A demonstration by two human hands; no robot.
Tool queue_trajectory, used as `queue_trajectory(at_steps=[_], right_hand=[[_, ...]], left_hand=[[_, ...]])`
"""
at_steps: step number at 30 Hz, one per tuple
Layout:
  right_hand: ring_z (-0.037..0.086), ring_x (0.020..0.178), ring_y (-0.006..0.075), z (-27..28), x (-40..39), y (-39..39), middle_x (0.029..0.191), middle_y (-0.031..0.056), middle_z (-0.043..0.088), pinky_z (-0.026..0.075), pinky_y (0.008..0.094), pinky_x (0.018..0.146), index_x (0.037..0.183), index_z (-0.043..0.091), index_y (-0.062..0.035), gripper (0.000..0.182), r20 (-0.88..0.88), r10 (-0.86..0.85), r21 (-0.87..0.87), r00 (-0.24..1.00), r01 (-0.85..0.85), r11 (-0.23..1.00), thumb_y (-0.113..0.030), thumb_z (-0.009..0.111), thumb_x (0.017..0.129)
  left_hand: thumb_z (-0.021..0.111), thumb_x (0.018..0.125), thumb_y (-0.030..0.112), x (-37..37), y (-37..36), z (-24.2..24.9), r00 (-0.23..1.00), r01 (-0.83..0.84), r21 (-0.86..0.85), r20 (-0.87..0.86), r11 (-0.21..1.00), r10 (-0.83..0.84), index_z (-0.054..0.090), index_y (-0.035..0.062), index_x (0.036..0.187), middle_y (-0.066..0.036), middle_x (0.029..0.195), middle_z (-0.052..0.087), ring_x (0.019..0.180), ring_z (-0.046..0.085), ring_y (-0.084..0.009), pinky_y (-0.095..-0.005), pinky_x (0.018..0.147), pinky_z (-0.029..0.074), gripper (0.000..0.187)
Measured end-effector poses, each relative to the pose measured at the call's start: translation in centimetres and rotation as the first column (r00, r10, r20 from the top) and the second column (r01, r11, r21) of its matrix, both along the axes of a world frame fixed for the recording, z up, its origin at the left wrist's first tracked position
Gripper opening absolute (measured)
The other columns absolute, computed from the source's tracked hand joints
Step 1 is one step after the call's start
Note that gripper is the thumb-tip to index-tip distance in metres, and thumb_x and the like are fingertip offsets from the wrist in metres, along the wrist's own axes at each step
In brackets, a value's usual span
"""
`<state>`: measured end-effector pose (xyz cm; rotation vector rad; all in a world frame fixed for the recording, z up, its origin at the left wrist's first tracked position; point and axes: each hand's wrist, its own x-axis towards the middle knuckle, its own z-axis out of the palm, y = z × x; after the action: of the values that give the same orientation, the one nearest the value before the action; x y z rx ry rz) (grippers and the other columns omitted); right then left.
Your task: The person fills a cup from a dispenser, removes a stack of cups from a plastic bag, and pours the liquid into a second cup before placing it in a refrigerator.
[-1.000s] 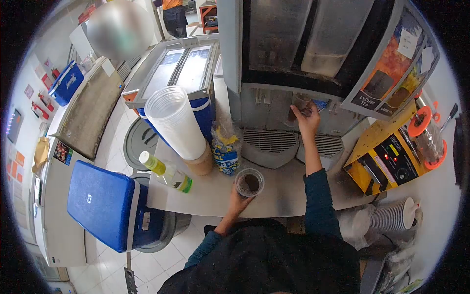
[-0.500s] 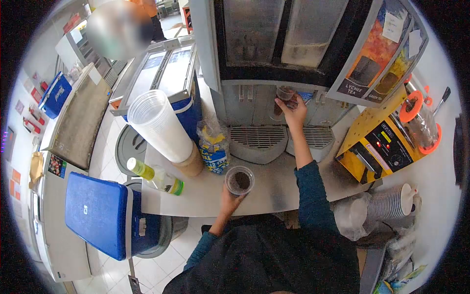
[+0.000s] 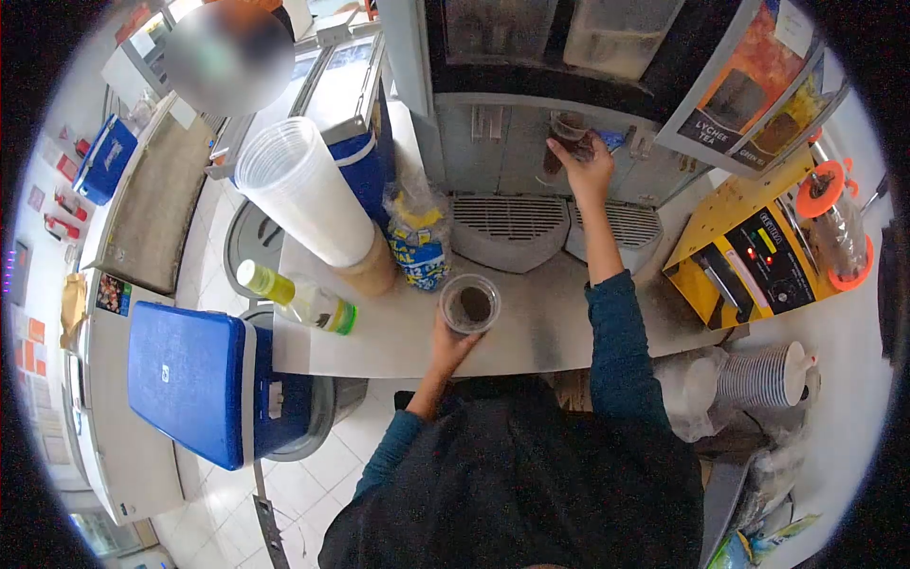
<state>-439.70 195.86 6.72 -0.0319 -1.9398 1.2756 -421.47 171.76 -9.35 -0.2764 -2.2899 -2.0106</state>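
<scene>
My left hand (image 3: 453, 346) is wrapped round a clear plastic cup (image 3: 486, 327) with something dark at its bottom, held at the front of the counter. Farther forward, my right hand (image 3: 590, 173) grips a small clear cup of dark brown contents (image 3: 567, 138). That cup is raised and slightly tilted in front of the grey drink dispenser (image 3: 474, 142), above the slotted drip trays (image 3: 509, 220). Left of the plastic cup stand a blue and yellow plastic bag (image 3: 419, 248) and a tall stack of clear cups (image 3: 308, 194).
A bottle with a yellow-green cap (image 3: 299, 299) stands at the counter's left. On the right is a yellow cup-sealing machine (image 3: 744, 261), with stacked cups (image 3: 763, 375) below it. A blue cooler (image 3: 194, 384) sits at left. Another person (image 3: 232, 62), blurred, is at the back.
My view has shifted, so the counter and dispenser appear higher in the frame. Both hands keep hold of the same cups, with little visible movement against the counter.
</scene>
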Motion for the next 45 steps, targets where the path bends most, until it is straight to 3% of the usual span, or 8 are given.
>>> queue_trajectory(at_steps=[13,18,24,28,34,41,44,45], right_hand=[[0.061,0.079,0.019,0.1,-0.4,0.1,0.087,0.0116,0.063,0.047,0.0312,0.071,0.094,0.057,0.0024,0.05,-0.061,0.064,-0.023,0.996,-0.066,0.998,-0.029,0.077,0.061],[0.061,0.077,0.0186,0.3,0.1,0.3,0.083,0.0119,0.063,0.048,0.0308,0.069,0.094,0.058,0.0023,0.049,-0.009,0.018,0.006,1.0,-0.018,1.0,-0.028,0.077,0.061],[0.061,0.073,0.0187,0.1,-0.1,0.5,0.081,0.0125,0.064,0.047,0.0301,0.068,0.086,0.06,0.0027,0.042,-0.02,0.033,0.024,0.999,-0.033,0.999,-0.028,0.077,0.062],[0.057,0.065,0.0175,0.5,0.4,0.6,0.073,0.0097,0.061,0.046,0.0316,0.063,0.081,0.059,0.0033,0.04,-0.002,0.0,0.08,1.0,0.0,0.997,-0.027,0.076,0.064],[0.053,0.064,0.0185,-0.8,0.0,1.6,0.073,0.0095,0.058,0.044,0.0322,0.063,0.084,0.058,0.0033,0.044,-0.003,0.027,0.098,1.0,-0.027,0.995,-0.032,0.075,0.064],[0.057,0.081,0.0217,-1.2,0.6,2.6,0.094,0.0175,0.06,0.046,0.0339,0.073,0.097,0.055,0.0082,0.061,0.069,-0.086,0.217,0.994,0.069,0.974,-0.04,0.073,0.065],[0.056,0.083,0.0167,3.1,3.8,-0.4,0.092,0.0117,0.059,0.045,0.0294,0.077,0.097,0.055,0.0064,0.043,0.337,-0.051,0.012,0.94,0.05,0.999,-0.02,0.073,0.069],[0.056,0.085,0.0175,1.7,3.2,0.3,0.095,0.012,0.059,0.045,0.0303,0.077,0.099,0.055,0.0062,0.042,0.098,0.161,-0.059,0.982,-0.155,0.986,-0.019,0.072,0.07]], left_hand=[[0.074,0.058,0.006,1.2,-3.7,1.3,0.99,-0.126,-0.433,-0.109,0.893,0.087,0.024,0.0011,0.129,-0.023,0.121,0.037,0.112,0.038,-0.0372,-0.0389,0.093,0.034,0.087],[0.067,0.067,0.004,0.9,-6.9,11.6,0.998,-0.059,-0.414,-0.012,0.908,0.059,0.046,0.0035,0.116,-0.016,0.108,0.052,0.1,0.051,-0.0295,-0.0363,0.082,0.042,0.053],[0.062,0.072,0.004,-2.3,-10.4,27.2,0.701,-0.566,-0.441,-0.702,0.696,0.125,0.056,0.0023,0.096,-0.011,0.091,0.059,0.083,0.057,-0.0252,-0.0318,0.072,0.043,0.025],[0.061,0.075,0.015,-4.6,-12.0,32.4,0.637,-0.621,-0.459,-0.768,0.635,0.067,0.055,0.0028,0.1,-0.014,0.099,0.056,0.093,0.052,-0.0301,-0.0357,0.08,0.04,0.029],[0.059,0.077,0.022,-8.4,-14.3,31.9,0.77,-0.471,-0.685,-0.627,0.555,-0.12,0.052,0.0024,0.107,-0.015,0.109,0.051,0.101,0.049,-0.0312,-0.0365,0.088,0.037,0.036],[0.063,0.074,0.02,-5.1,-16.1,30.6,0.696,-0.571,-0.533,-0.717,0.625,0.024,0.049,0.0058,0.113,-0.014,0.117,0.047,0.112,0.041,-0.0312,-0.0383,0.093,0.032,0.044],[0.065,0.072,0.017,-4.0,-17.1,30.1,0.728,-0.548,-0.526,-0.683,0.651,0.061,0.049,0.0053,0.113,-0.014,0.118,0.046,0.113,0.04,-0.031,-0.0383,0.095,0.031,0.046],[0.065,0.072,0.017,-3.9,-17.6,30.0,0.735,-0.545,-0.545,-0.677,0.637,0.05,0.049,0.005,0.113,-0.014,0.118,0.046,0.114,0.04,-0.0309,-0.0384,0.095,0.031,0.046]])
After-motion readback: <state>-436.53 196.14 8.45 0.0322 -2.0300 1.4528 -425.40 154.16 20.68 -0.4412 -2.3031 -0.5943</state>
